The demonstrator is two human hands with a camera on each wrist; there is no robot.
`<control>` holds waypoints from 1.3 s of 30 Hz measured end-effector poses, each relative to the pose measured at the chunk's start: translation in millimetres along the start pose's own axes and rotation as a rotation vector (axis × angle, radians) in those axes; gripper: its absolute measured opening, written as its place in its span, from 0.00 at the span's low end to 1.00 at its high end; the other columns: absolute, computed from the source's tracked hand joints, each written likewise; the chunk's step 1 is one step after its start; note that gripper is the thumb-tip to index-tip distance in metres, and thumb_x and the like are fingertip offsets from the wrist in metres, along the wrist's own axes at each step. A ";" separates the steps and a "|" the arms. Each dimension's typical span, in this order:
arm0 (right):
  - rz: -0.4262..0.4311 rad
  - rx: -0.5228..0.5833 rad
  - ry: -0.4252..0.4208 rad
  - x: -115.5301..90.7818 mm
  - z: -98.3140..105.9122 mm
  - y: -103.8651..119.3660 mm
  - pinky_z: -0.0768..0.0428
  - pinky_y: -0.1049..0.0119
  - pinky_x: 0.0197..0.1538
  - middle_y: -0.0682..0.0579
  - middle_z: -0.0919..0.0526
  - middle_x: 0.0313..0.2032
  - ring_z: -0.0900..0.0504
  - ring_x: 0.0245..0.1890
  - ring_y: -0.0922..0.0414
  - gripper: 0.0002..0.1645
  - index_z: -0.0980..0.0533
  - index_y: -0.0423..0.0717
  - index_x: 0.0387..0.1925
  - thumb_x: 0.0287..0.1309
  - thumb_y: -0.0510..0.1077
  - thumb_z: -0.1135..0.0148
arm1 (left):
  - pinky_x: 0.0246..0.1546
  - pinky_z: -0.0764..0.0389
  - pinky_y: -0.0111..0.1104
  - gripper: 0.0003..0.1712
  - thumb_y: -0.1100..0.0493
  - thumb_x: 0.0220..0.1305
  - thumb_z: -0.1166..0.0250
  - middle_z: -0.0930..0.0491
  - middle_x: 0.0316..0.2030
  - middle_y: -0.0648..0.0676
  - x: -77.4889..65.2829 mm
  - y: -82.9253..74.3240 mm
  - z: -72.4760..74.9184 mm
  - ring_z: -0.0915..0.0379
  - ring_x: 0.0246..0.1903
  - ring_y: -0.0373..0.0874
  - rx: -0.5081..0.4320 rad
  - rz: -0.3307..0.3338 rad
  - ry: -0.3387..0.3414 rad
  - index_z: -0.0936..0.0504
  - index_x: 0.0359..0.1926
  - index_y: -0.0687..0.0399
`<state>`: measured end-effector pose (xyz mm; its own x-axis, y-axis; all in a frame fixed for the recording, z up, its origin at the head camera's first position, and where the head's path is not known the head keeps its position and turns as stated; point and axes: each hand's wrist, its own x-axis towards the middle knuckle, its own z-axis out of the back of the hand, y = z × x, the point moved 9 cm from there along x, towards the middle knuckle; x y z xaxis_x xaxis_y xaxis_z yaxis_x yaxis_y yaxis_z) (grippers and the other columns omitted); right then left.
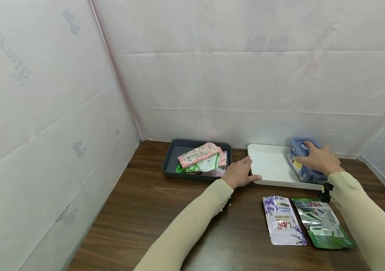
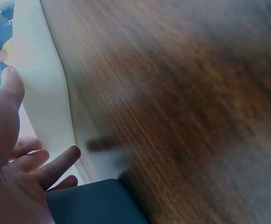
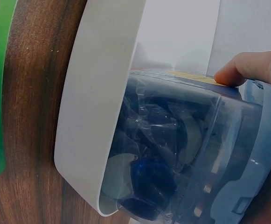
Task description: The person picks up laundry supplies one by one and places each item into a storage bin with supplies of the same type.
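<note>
My right hand [image 1: 319,160] grips a blue lidded plastic tub [image 1: 303,149] from above, across its lid. The tub stands inside the right end of a white tray [image 1: 270,164]. Through its clear bluish wall, the right wrist view shows dark blue and white pods [image 3: 154,179]. My left hand [image 1: 238,173] lies at the tray's left end with fingers spread, thumb along the front wall and fingertips at the left rim. Close beside that hand is a dark grey tray [image 1: 170,172], its corner under the fingers in the left wrist view.
Pink packets [image 1: 199,154] and a green-and-white packet [image 1: 206,164] lie in the grey tray. In front of the white tray, a purple-and-white Liby pouch [image 1: 283,222] and a green pouch [image 1: 324,224] lie on the wooden table [image 1: 138,226]. White sheeting [image 1: 263,82] stands behind and at the sides.
</note>
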<state>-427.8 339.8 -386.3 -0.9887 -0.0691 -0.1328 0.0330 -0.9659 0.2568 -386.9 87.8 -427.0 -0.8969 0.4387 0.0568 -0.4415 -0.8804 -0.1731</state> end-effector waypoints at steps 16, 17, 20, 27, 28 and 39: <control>-0.024 0.002 -0.021 2.8 -0.7 -3.5 0.36 0.22 0.37 0.10 0.54 0.54 0.43 0.46 0.12 0.60 0.60 0.43 0.76 0.59 0.71 0.46 | 0.39 0.19 0.29 0.44 0.28 0.63 0.48 0.41 0.73 0.48 1.5 0.9 -0.5 0.18 0.41 0.42 -0.003 0.003 0.004 0.32 0.69 0.51; -0.025 0.002 -0.022 2.9 -0.6 -3.7 0.36 0.22 0.37 0.10 0.54 0.54 0.43 0.46 0.12 0.60 0.60 0.44 0.76 0.59 0.71 0.47 | 0.39 0.19 0.29 0.44 0.28 0.63 0.47 0.41 0.73 0.48 1.7 1.0 -0.6 0.18 0.40 0.43 -0.005 0.004 0.003 0.32 0.69 0.51; -0.026 0.005 -0.021 2.9 -0.4 -3.5 0.35 0.23 0.36 0.10 0.54 0.54 0.43 0.46 0.12 0.60 0.61 0.44 0.76 0.59 0.71 0.47 | 0.39 0.19 0.29 0.44 0.28 0.63 0.47 0.41 0.73 0.48 2.3 1.0 -1.0 0.18 0.41 0.43 -0.011 0.005 0.003 0.33 0.69 0.51; -0.035 0.008 -0.026 1.2 0.5 -1.0 0.35 0.23 0.37 0.10 0.54 0.54 0.44 0.46 0.12 0.59 0.60 0.44 0.76 0.59 0.70 0.47 | 0.42 0.19 0.30 0.44 0.27 0.63 0.48 0.42 0.73 0.48 3.6 2.2 -2.7 0.19 0.45 0.43 -0.014 0.013 0.011 0.33 0.70 0.50; -0.034 0.007 -0.029 1.2 0.6 -0.7 0.35 0.23 0.37 0.10 0.54 0.54 0.44 0.47 0.11 0.59 0.60 0.43 0.76 0.59 0.70 0.47 | 0.42 0.19 0.30 0.44 0.27 0.63 0.48 0.42 0.73 0.48 3.9 2.4 -3.2 0.19 0.45 0.43 -0.014 0.015 0.011 0.33 0.70 0.50; -0.036 0.004 -0.042 0.5 0.1 -1.2 0.35 0.23 0.37 0.10 0.53 0.54 0.43 0.46 0.12 0.58 0.59 0.43 0.76 0.59 0.70 0.46 | 0.45 0.20 0.30 0.46 0.27 0.63 0.48 0.42 0.73 0.48 3.7 2.2 -4.2 0.20 0.48 0.43 -0.013 0.016 0.020 0.34 0.71 0.50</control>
<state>-428.4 340.9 -386.6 -0.9945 -0.0239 -0.1018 -0.0030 -0.9665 0.2565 -391.1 88.3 -431.4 -0.9032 0.4278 0.0343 -0.4263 -0.8851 -0.1869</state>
